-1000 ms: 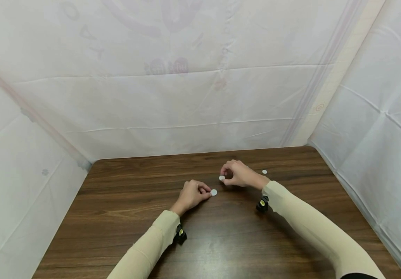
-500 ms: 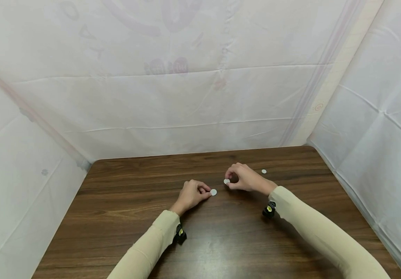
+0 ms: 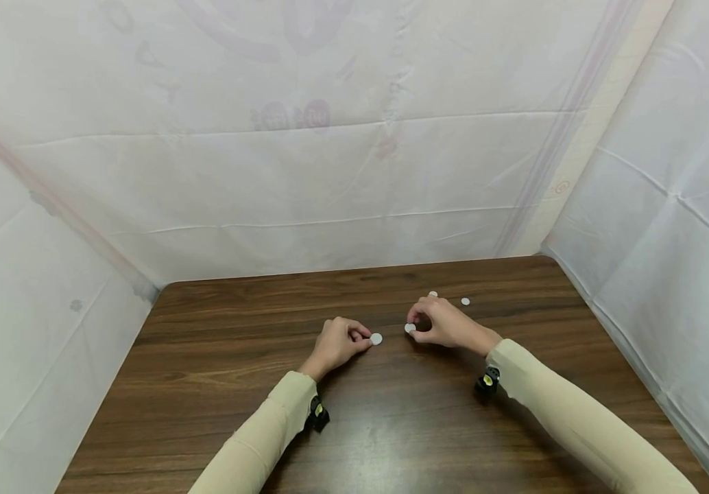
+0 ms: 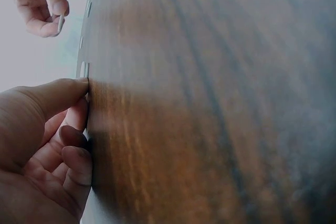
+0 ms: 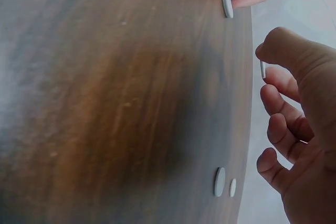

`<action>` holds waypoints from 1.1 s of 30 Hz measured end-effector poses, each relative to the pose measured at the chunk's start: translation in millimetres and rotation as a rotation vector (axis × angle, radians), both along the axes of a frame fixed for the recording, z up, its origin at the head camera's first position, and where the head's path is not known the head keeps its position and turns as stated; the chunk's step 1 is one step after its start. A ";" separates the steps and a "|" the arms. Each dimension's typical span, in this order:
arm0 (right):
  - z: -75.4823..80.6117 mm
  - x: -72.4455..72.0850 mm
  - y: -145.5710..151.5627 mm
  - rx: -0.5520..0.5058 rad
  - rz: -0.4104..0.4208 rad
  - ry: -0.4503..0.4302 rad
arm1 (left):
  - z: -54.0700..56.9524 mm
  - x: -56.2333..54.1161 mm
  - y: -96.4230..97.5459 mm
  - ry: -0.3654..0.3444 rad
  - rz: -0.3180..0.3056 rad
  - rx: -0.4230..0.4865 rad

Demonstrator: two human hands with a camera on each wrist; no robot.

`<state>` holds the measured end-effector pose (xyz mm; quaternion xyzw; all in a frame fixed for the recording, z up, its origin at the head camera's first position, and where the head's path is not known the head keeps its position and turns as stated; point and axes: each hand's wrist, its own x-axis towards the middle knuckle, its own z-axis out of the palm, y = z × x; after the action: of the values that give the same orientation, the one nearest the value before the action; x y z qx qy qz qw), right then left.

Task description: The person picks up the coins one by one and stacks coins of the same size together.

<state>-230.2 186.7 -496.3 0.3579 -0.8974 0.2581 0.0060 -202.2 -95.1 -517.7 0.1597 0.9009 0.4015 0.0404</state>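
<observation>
Above the bench (image 3: 379,405), the right hand (image 3: 448,325) pinches a raised disc (image 3: 409,328); the left hand (image 3: 337,342) pinches a white disc (image 3: 376,339) against it.

No word, brand or number can be read with certainty. The white back sheet (image 3: 305,178) carries faint, washed-out purple print. At its upper left, a slanting row of pale marks (image 3: 147,55) resembles single letters, perhaps an O, an A and a Y. Top centre are big curved strokes (image 3: 231,34), one U-shaped. Below them sit two round emblems (image 3: 316,113) with illegible characters inside. A vertical line of blurred lettering (image 3: 395,89) runs down to their right. Toward the right corner is a small orange-red circular mark (image 3: 561,186), its inside too small to make out.
</observation>
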 end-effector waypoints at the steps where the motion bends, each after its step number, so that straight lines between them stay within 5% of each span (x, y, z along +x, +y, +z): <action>1: -0.4 1.0 1.1 -0.001 0.001 -0.002 | 0.1 0.0 0.1 -0.001 0.001 -0.002; 33: -21.0 22.5 10.0 0.028 -0.049 -0.007 | -1.0 -1.0 1.1 -0.021 0.013 0.009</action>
<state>-207.7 196.7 -517.3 0.3350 -0.9093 0.2467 0.0042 -203.2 -94.0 -518.8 0.1500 0.8996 0.4076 0.0463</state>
